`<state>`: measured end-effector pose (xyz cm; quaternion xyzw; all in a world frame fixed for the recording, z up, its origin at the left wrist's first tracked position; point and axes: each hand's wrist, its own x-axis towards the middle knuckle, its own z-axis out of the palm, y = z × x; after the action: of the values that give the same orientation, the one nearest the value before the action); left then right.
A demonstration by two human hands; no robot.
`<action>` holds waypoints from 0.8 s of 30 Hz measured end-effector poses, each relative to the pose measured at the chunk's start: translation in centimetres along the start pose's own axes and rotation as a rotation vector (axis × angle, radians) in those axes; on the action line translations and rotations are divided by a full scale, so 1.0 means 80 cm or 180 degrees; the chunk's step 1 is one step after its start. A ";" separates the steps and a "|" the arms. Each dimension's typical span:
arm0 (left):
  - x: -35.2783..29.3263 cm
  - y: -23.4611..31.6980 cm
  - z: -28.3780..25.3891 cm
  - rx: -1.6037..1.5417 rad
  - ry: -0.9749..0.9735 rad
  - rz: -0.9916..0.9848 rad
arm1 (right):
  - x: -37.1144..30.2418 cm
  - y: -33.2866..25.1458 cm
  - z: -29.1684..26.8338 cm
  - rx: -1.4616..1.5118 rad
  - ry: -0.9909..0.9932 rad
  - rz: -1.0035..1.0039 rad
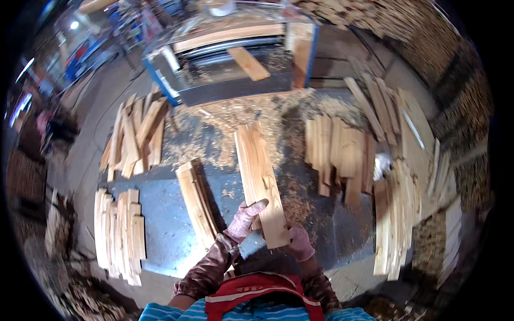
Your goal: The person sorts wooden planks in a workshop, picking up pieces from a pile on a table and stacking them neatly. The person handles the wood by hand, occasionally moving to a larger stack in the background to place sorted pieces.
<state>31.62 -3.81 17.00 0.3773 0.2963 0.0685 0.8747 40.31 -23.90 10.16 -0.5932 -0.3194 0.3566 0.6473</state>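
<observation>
A pale wooden board (pixel 261 171) with visible grain is held out lengthwise in front of me, over the dark table (pixel 160 214). My left hand (pixel 245 221), in a pinkish glove, grips its left edge with the thumb on top. At the near right end my gloved right hand (pixel 301 244) holds the board from the side, its fingers partly hidden beneath. Left of it, a small stack of boards (pixel 194 198) lies on the table, close to my left hand. Beyond stands a blue-framed planer-like machine (pixel 225 91) with a roller; a short board (pixel 249 63) rests at its opening.
Wood shavings (pixel 214 128) litter the far tabletop. More boards lie in a loose pile (pixel 134 134) and a row (pixel 120 232) at left. At right are a bunch (pixel 337 147), a near row (pixel 393 230) and long strips (pixel 375 107). Stacked wood (pixel 412 37) lines the far right.
</observation>
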 end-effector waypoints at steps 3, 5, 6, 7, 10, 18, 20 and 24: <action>-0.011 0.006 -0.038 -0.0080 0.0215 0.0302 | 0.017 0.007 0.017 0.0349 -0.0182 0.0824; -0.025 0.016 -0.057 -0.0133 0.0329 0.0441 | 0.040 -0.021 0.051 0.0893 0.0074 0.1520; -0.029 0.017 -0.066 -0.0184 0.0440 0.0508 | 0.051 -0.039 0.069 0.0934 0.0128 0.1556; -0.034 0.020 -0.072 -0.0230 0.0545 0.0565 | 0.060 -0.046 0.082 0.0977 0.0195 0.1594; -0.049 0.031 -0.100 -0.0339 0.0605 0.0594 | 0.090 -0.009 0.114 -0.1229 -0.0031 0.0377; -0.117 0.013 -0.231 0.0357 0.1523 0.0910 | 0.120 -0.028 0.262 -0.2288 -0.0293 0.0406; -0.145 0.007 -0.280 -0.0138 0.2058 0.0863 | 0.114 0.011 0.277 -0.2307 -0.0313 0.0573; -0.214 -0.035 -0.428 0.1228 0.3736 0.0955 | 0.092 0.073 0.289 -0.2477 -0.0864 0.0753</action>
<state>-2.12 9.50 4.53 0.4652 0.6773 0.3311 0.4639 24.47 -4.98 6.44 -0.7734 -0.4422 0.3561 0.2819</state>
